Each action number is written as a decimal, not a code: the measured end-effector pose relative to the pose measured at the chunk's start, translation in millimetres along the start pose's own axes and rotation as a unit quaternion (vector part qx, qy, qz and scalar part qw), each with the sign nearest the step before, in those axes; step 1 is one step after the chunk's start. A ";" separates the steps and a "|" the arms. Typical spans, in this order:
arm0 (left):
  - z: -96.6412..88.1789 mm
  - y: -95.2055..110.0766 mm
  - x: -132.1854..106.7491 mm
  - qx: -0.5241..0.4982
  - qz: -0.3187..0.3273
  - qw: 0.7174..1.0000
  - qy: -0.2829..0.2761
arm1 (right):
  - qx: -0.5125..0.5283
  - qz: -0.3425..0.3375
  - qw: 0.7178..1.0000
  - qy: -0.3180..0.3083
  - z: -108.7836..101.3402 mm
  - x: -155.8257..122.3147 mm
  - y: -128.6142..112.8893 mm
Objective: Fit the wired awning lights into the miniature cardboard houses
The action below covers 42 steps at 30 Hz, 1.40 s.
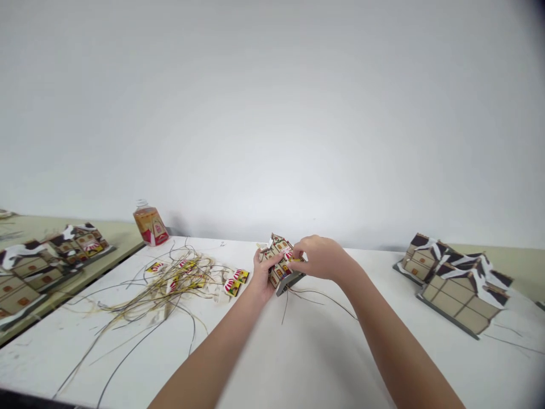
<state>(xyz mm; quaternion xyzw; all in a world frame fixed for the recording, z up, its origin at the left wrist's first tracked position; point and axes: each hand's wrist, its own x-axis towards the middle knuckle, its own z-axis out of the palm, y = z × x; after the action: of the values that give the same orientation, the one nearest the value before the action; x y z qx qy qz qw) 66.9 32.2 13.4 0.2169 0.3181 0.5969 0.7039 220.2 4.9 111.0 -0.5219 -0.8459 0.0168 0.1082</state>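
Observation:
A miniature house [277, 250] with a printed front and a grey base is held up, tilted, above the white table. My left hand [263, 274] grips it from the left, thumb across the front. My right hand [320, 257] is closed at the right side of the front, fingertips pressing a small red-and-white striped awning piece [288, 255] against the wall. Thin wires [323, 296] trail from under the base to the right. Just left of my left hand lie loose awning pieces [235, 282] with yellow fronts.
A tangle of wires [170, 289] with more awning pieces spreads over the left of the table [238, 363]. Behind it stands a bottle [151, 224] with amber liquid. Snow-roofed miniature houses stand at the right [462, 298] and on a side surface at left [29, 267].

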 end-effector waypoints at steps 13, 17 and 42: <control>0.0 -1.7 0.7 0.060 0.074 0.993 0.073 | -0.012 0.062 0.997 -0.040 12.5 7.9 -3.7; 0.4 -3.8 -1.2 0.076 0.079 0.992 0.064 | -0.030 0.085 0.995 -0.034 14.9 7.8 -3.2; -7.9 -3.9 10.3 0.148 0.067 0.986 0.043 | -0.004 0.107 0.988 -0.114 21.0 17.2 9.3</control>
<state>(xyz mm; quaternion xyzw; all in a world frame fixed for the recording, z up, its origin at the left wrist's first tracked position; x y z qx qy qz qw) 65.0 40.9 3.2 0.3136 0.4175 0.5978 0.6083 216.7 26.1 92.1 -0.6046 -0.7921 0.0839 0.0067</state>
